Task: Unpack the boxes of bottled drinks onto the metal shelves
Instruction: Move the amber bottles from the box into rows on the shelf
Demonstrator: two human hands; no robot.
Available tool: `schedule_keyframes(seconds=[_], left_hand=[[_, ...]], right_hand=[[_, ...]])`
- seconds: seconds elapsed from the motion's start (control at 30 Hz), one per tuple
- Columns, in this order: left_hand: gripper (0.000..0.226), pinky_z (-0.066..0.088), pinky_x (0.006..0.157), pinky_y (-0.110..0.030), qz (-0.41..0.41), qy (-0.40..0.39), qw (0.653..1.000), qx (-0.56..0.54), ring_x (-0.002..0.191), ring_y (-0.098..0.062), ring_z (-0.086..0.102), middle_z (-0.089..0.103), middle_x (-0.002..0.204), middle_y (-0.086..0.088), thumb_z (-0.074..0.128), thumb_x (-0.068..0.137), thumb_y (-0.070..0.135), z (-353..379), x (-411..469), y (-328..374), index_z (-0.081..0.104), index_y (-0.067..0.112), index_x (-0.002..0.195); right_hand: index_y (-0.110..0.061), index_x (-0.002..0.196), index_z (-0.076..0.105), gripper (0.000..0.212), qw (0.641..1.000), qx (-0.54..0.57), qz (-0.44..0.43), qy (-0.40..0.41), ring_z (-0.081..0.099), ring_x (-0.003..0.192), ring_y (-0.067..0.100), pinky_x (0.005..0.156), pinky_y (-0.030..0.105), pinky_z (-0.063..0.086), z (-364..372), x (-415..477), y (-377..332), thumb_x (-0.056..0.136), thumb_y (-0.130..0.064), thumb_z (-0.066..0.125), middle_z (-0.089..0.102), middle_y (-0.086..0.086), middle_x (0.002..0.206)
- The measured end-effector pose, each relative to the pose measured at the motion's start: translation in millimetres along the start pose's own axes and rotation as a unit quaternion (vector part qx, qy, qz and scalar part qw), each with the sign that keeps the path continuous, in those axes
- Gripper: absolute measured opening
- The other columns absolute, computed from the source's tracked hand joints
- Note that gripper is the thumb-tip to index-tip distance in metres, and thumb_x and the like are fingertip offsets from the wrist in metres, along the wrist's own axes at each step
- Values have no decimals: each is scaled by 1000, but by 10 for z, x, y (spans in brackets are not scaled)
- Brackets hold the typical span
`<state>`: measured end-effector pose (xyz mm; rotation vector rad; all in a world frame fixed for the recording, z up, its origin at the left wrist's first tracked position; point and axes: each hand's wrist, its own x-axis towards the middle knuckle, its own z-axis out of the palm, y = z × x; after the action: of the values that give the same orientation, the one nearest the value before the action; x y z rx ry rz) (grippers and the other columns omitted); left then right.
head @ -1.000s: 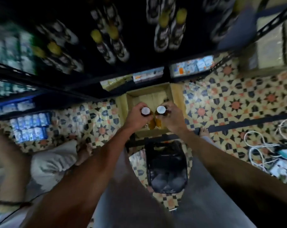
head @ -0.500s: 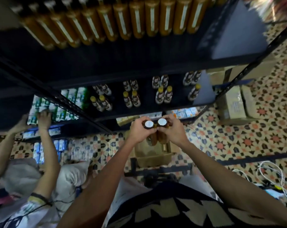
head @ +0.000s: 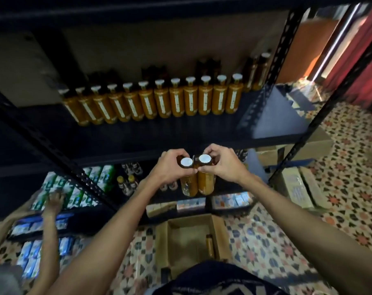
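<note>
Shelf (head: 138, 135) backdrop; left grip (head: 170, 169), right grip (head: 221, 167) tight round two bottles (head: 205, 184)

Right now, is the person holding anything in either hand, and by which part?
Yes. The left hand grips one white-capped amber drink bottle around its neck, just below the cap; the right hand grips a second amber bottle the same way.
</note>
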<state>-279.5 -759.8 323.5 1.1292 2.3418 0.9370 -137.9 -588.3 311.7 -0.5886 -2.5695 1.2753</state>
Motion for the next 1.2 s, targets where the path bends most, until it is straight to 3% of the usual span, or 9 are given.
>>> schedule_keyframes(seconds=[0.17, 0.3, 0.43, 0.6, 0.77, 0.97, 1.1, 1.2], left_hand=[[43, 52, 75, -32, 58, 49, 997, 26, 94, -10, 61, 67, 89, 17, 80, 61, 64, -482, 293, 306, 66, 36, 90], [42, 51, 72, -29, 86, 46, 995, 33, 88, -5, 63, 68, 91, 15, 84, 65, 55, -756, 502, 514, 69, 29, 95], [43, 55, 77, -33, 78, 40, 995, 53, 90, -8, 65, 70, 96, 8, 84, 70, 46, -913, 708, 673, 69, 22, 102], [34, 48, 75, -28, 47, 20, 997, 60, 93, -12, 59, 65, 99, 5, 83, 78, 33, -1030, 965, 764, 65, 19, 103], [33, 46, 84, -30, 20, 31, 997, 72, 107, -17, 58, 64, 112, 1, 80, 82, 32, -987, 1172, 687, 63, 20, 107], [39, 43, 83, -28, 18, 41, 997, 64, 115, -17, 56, 61, 118, 4, 79, 82, 35, -963, 1241, 602, 60, 23, 115], [64, 45, 97, -30, 26, 10, 998, 59, 130, -20, 49, 51, 141, 1, 78, 83, 32, -1049, 1185, 647, 47, 25, 140], [53, 37, 108, -33, 65, -22, 994, 91, 139, -19, 40, 46, 149, 1, 71, 89, 14, -1137, 1186, 696, 54, 27, 137]], right_hand=[[-31, 95, 63, 42, 998, -18, -60, 31, 65, 67, 11, 66, 32, 54, -443, 313, -454, 66, -45, 89, 74, -11, 83], [-32, 97, 65, 44, 995, -22, -81, 55, 66, 67, 6, 67, 33, 53, -629, 580, -634, 64, -49, 88, 75, -10, 83], [-39, 103, 66, 51, 992, -7, -72, 99, 65, 88, 6, 79, 34, 56, -714, 845, -699, 59, -57, 85, 73, -8, 96], [-35, 109, 70, 47, 993, 13, -50, 109, 61, 113, 6, 86, 26, 49, -702, 1113, -783, 66, -41, 90, 71, -11, 112], [-35, 110, 70, 44, 992, 36, -22, 119, 58, 119, 9, 93, 27, 47, -597, 1294, -777, 71, -31, 90, 68, -7, 122], [-31, 117, 68, 46, 994, 29, -9, 109, 56, 124, 11, 94, 26, 44, -519, 1343, -680, 76, -31, 88, 66, -7, 126], [-33, 121, 62, 49, 997, -6, -17, 77, 54, 127, 15, 95, 27, 42, -546, 1342, -697, 78, -35, 85, 62, -5, 133], [-33, 137, 54, 58, 998, -35, -24, 35, 50, 131, 17, 95, 25, 41, -631, 1320, -764, 85, -29, 80, 55, -1, 143]])
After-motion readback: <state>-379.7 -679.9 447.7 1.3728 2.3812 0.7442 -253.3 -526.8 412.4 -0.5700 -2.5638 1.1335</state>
